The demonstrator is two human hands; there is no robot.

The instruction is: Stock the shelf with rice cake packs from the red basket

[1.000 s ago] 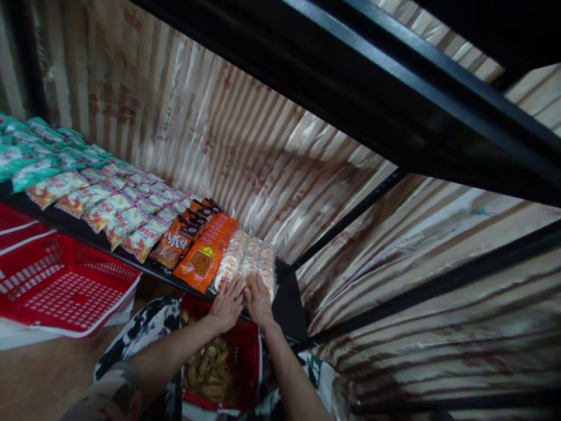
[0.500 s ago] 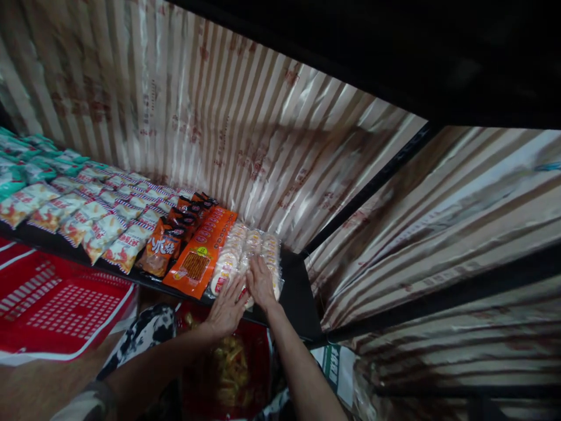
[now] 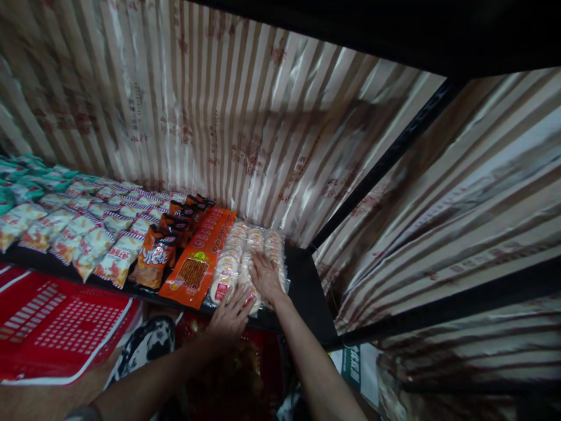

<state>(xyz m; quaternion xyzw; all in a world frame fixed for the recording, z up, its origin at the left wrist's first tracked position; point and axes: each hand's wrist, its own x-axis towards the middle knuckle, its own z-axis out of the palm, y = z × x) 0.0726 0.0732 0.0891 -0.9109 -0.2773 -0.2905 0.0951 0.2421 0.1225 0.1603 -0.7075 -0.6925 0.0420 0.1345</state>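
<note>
Clear packs of round white crackers (image 3: 227,263) lie in rows at the right part of a black shelf (image 3: 307,286). My left hand (image 3: 231,310) rests with spread fingers on the front end of these packs, near the shelf edge. Farther back, my right hand (image 3: 265,275) lies flat on the middle and right rows, its fingers stretched out and covering part of them. Just left of the crackers is a flat orange snack bag (image 3: 199,263). Beside it stand dark and orange snack bags (image 3: 155,257) in a row.
White snack bags (image 3: 116,257) and green bags (image 3: 21,187) fill the shelf's left side. Striped sheeting (image 3: 210,117) hangs behind. A black post (image 3: 381,164) rises at the corner. Red baskets (image 3: 65,327) stand below the shelf front; a white-green package (image 3: 359,371) is at lower right.
My right hand has shifted slightly back and right over the crackers, apart from my left hand, which stays at the front end. The camera view has tilted a little.
</note>
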